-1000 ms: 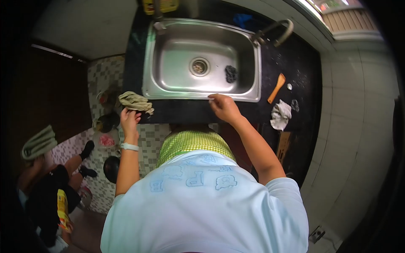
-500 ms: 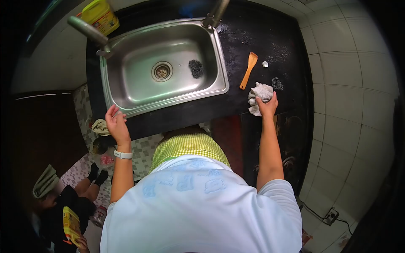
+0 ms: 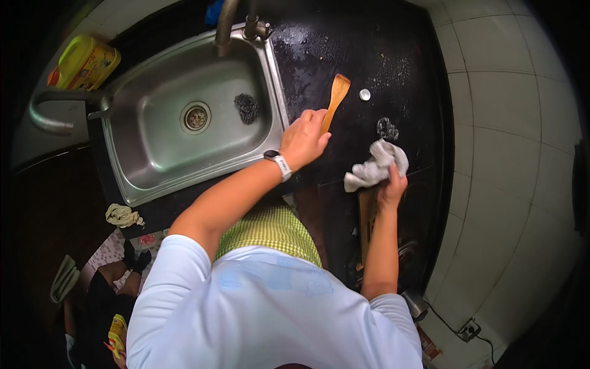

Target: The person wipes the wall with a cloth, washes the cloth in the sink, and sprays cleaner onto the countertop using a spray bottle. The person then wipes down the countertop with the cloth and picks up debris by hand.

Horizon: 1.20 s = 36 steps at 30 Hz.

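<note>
My left hand (image 3: pixel 304 140), with a white watch on its wrist, is closed on the handle of a wooden spatula (image 3: pixel 337 95) just right of the sink. Lower to the right, my right hand (image 3: pixel 392 187) grips a crumpled whitish cloth (image 3: pixel 382 165) above the black counter (image 3: pixel 307 55). A dark mesh scrubber (image 3: pixel 387 129) lies just beyond the cloth, and a small round white object (image 3: pixel 365 95) sits right of the spatula's blade.
A steel sink (image 3: pixel 161 147) holds another dark scrubber (image 3: pixel 247 108). Beside it are faucets (image 3: pixel 226 27) and a yellow container (image 3: pixel 86 64). A beige cloth (image 3: pixel 123 215) lies at the counter's left corner. Another person (image 3: pixel 101 307) is at the lower left, with a yellow bottle (image 3: pixel 117 335).
My left hand has moved right across the sink's front and taken hold of the spatula. My right hand has lifted the whitish cloth. The view has shifted right.
</note>
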### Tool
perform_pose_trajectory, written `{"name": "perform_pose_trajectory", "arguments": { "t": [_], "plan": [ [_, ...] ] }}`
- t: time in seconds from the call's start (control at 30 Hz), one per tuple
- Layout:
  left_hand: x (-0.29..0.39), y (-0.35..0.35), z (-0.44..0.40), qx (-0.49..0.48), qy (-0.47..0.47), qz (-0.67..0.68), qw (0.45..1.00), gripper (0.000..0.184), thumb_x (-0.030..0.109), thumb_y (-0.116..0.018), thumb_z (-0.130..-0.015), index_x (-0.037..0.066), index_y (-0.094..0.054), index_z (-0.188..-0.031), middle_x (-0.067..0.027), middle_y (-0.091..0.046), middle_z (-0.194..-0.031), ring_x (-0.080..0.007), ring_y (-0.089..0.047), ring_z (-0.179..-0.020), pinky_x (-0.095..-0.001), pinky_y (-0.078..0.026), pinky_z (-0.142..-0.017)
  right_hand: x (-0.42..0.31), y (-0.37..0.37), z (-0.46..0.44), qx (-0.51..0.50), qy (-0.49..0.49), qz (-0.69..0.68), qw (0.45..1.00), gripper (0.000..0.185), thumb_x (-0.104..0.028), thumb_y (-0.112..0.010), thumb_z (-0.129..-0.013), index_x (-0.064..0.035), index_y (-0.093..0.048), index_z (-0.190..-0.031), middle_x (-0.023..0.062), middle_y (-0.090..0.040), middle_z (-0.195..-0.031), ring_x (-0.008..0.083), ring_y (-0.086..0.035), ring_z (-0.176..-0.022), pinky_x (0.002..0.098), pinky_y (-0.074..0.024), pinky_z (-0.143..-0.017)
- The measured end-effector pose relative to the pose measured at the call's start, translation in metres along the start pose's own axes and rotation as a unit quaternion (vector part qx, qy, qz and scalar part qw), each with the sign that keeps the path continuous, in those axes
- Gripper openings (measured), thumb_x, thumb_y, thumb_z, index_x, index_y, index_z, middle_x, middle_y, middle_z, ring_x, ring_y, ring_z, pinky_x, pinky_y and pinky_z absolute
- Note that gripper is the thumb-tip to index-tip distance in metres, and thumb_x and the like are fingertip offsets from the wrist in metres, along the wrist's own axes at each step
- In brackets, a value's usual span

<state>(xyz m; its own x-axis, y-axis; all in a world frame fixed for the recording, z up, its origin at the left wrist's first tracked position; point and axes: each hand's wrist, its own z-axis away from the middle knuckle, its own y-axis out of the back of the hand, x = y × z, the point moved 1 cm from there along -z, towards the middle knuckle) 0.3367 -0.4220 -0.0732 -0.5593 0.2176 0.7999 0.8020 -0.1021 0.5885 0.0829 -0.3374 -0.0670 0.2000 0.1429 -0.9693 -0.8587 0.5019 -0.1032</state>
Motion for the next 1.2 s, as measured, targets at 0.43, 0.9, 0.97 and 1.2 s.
{"name": "perform_pose_trajectory", "arguments": {
  "t": [0.43, 0.9, 0.97, 1.2],
  "plan": [
    [0.006, -0.018, -0.018, -0.164, -0.022, -0.122, 0.979, 0.052, 0.005, -0.061, -0.064, 0.005, -0.044, -0.114, -0.0142, -0.047, -0.086, -0.0316, -0.052, -0.082, -0.0405, -0.047, -0.066, -0.122, 0.051, -0.083, -0.104, 0.038, -0.283, 0.953, 0.051, -0.035, -0.031, -0.088, -0.0002, -0.046, -0.123, 0.0159, -0.052, -0.121, 0.0306, -0.049, -0.113, 0.0426, -0.0381, -0.099],
    [-0.033, 0.051, 0.071, -0.175, -0.108, -0.025, 0.978, 0.034, 0.009, -0.062, -0.073, 0.006, -0.055, -0.107, -0.0101, -0.055, -0.103, -0.0276, -0.055, -0.091, -0.0354, -0.048, -0.075, -0.102, -0.13, -0.141, -0.206, -0.138, -0.292, 0.924, 0.038, -0.024, -0.037, -0.089, 0.002, -0.055, -0.111, 0.0169, -0.06, -0.109, 0.028, -0.058, -0.099, 0.0386, -0.0479, -0.087],
    [-0.039, 0.057, 0.075, -0.137, -0.083, -0.017, 0.987, 0.033, 0.009, -0.062, -0.073, 0.006, -0.056, -0.105, -0.01, -0.056, -0.101, -0.0276, -0.055, -0.089, -0.0352, -0.048, -0.075, -0.092, -0.172, -0.137, -0.172, -0.162, -0.214, 0.948, 0.033, -0.022, -0.046, -0.087, 0.0018, -0.057, -0.107, 0.015, -0.062, -0.1, 0.0266, -0.061, -0.091, 0.037, -0.05, -0.082],
    [-0.08, 0.105, 0.086, 0.011, 0.005, -0.067, 0.998, 0.027, 0.006, -0.063, -0.072, 0.003, -0.059, -0.098, -0.0113, -0.059, -0.094, -0.0277, -0.056, -0.086, -0.0359, -0.047, -0.077, 0.028, -0.242, -0.087, -0.277, 0.369, 0.493, 0.737, 0.065, -0.021, -0.063, -0.073, -0.002, -0.037, -0.129, 0.0242, -0.044, -0.124, 0.0395, -0.041, -0.116, 0.0447, -0.0321, -0.099]
  ]
}}
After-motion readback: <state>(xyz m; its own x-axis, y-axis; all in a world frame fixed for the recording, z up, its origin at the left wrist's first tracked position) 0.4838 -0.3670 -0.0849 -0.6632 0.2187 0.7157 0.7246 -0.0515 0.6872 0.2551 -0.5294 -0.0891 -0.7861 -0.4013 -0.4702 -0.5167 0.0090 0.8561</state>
